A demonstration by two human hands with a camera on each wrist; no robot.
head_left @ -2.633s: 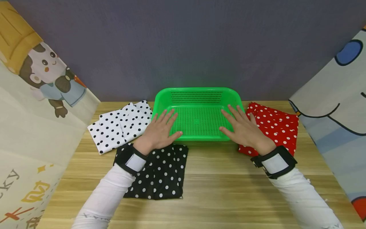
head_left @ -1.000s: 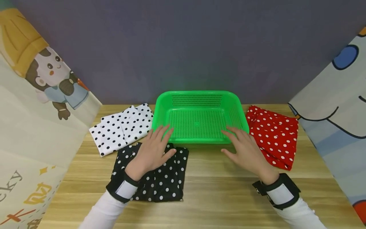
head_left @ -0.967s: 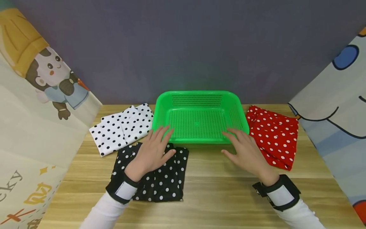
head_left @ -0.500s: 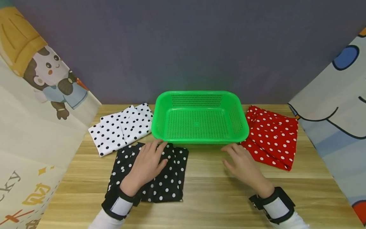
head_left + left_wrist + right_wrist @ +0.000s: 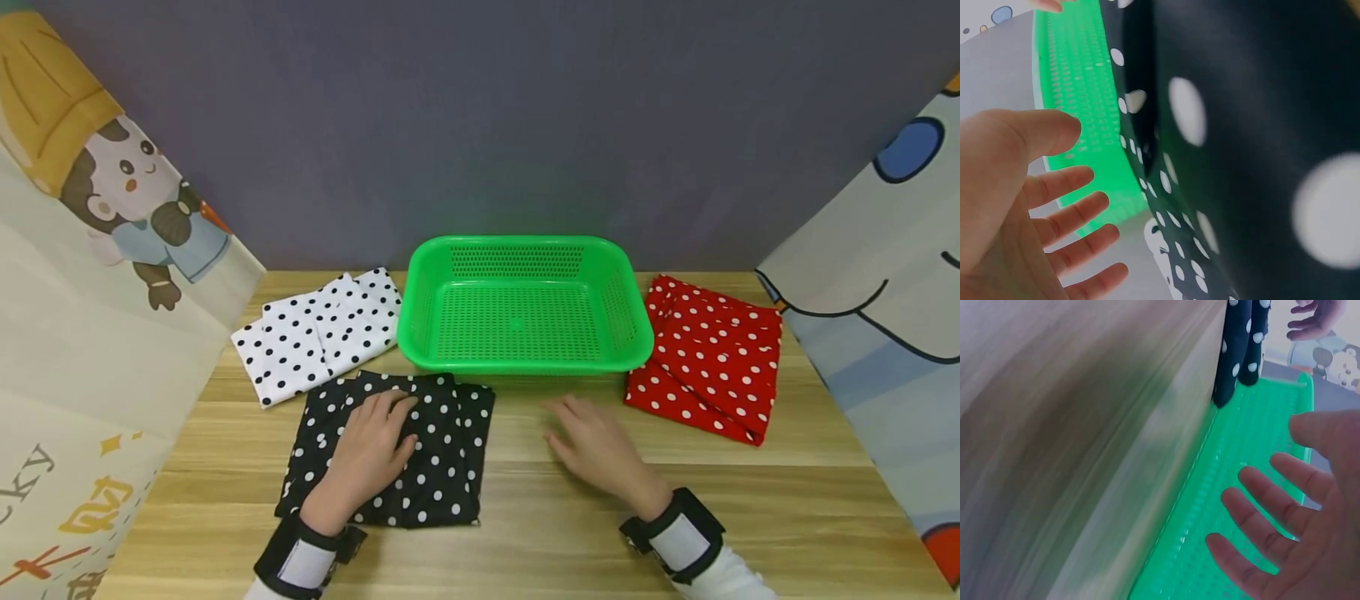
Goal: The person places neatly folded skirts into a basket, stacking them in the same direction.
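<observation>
My left hand (image 5: 367, 454) hovers with loosely bent fingers over a folded black cloth with white dots (image 5: 442, 467). The left wrist view shows its fingers (image 5: 1079, 215) spread apart, with the black cloth (image 5: 1241, 125) just beyond them and nothing in the grasp. To the right of that cloth, my right hand (image 5: 600, 450) is above the bare wood, fingers relaxed and holding nothing. In the right wrist view its fingers (image 5: 1260, 525) are apart too, with the green basket (image 5: 1229, 481) behind them.
A green perforated plastic basket (image 5: 525, 367) stands at the back centre against a dark wall (image 5: 510, 125). Left of it lies a folded white cloth with black dots (image 5: 322, 333); on the right, a folded red cloth with white dots (image 5: 712, 358). All rest on a wooden table (image 5: 555, 542).
Both hands have drawn back from over the basket towards the front. The left is now above the black cloth, and the right has shifted left, away from the red cloth.
</observation>
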